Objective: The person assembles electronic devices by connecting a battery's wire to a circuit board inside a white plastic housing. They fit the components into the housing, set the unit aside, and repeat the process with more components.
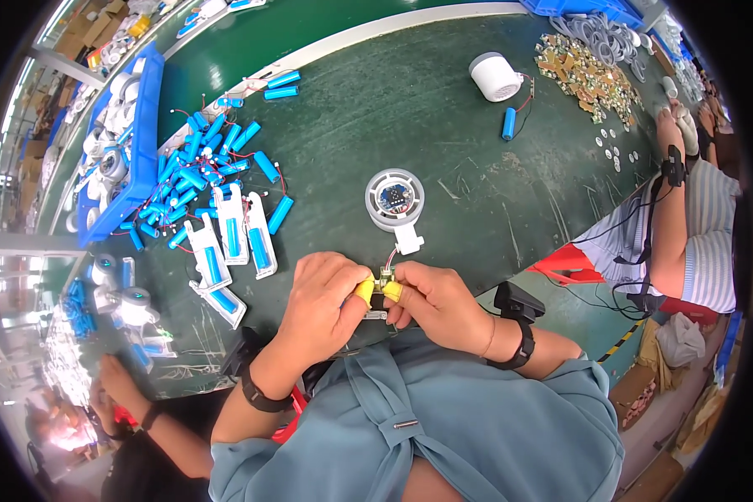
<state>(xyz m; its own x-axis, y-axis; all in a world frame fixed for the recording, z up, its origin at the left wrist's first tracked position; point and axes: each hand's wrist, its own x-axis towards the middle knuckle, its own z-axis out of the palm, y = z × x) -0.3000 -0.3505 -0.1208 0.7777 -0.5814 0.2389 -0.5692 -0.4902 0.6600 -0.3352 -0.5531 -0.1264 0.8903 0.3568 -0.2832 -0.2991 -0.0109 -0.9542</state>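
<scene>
My left hand (320, 303) and my right hand (445, 311) meet close to my body at the table's near edge. Yellow covers wrap the fingertips that pinch from both sides on a small green circuit board (386, 274). A white and dark part lies below it, mostly hidden by my fingers. Thin wires run from the board up to a round white housing (371, 201) just beyond my hands. Its open face is up, with a small round blue board (396, 197) inside and a white hinge arm (408, 239) towards me.
Blue cylindrical batteries (194, 171) with wires lie heaped at the left, beside white battery holders (259, 243) and a blue bin (146, 142). At far right are a white cylindrical unit (495, 77), a battery (509, 124) and piled circuit boards (586, 75). Co-workers' arms (668, 226) show both sides.
</scene>
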